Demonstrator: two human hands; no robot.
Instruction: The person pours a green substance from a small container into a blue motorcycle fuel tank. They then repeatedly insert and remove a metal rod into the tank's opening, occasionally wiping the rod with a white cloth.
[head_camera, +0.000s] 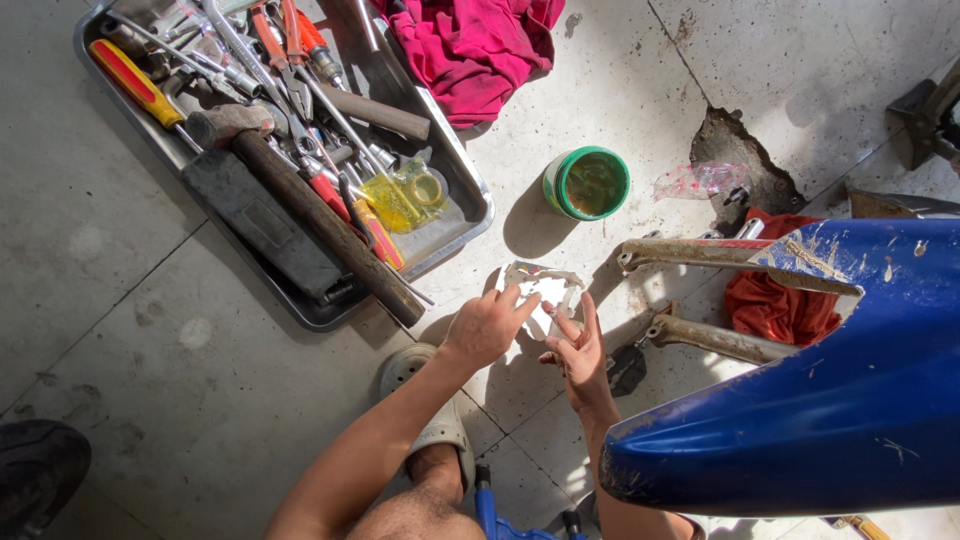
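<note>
Clear, crinkled plastic packaging (545, 290) is held between both hands above the concrete floor (120, 230), its long axis going from upper left to lower right. Left hand (487, 325) pinches its left edge with fingers together; right hand (578, 350) supports it from below, fingers spread and touching it. Near the upper left lies a grey metal tool tray (465, 180) with a wooden-handled hammer (320, 220). Just above stands a round green tin (587, 183). At right, a glossy blue fender (800, 400).
</note>
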